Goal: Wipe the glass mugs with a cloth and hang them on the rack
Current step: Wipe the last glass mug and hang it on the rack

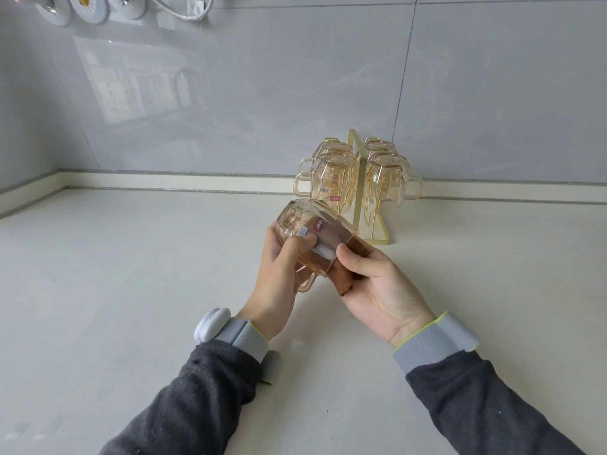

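Right hand (377,284), left hand (279,284), amber faceted mug (323,238)

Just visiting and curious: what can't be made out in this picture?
Head view:
cloth: mostly hidden by the held mug and right hand.
Its fingers: behind the mug.
rack pegs: covered by the hung mugs.
mug stickers: print too small.
wall fixtures: cut off by the top edge.

glossy amber glass mug (315,231); brass rack (356,178)

Lit brightly by daylight; window reflection glaring on glossy grey wall tiles (131,83) at upper left; faint shadows lower centre; wide-angle bending at edges.
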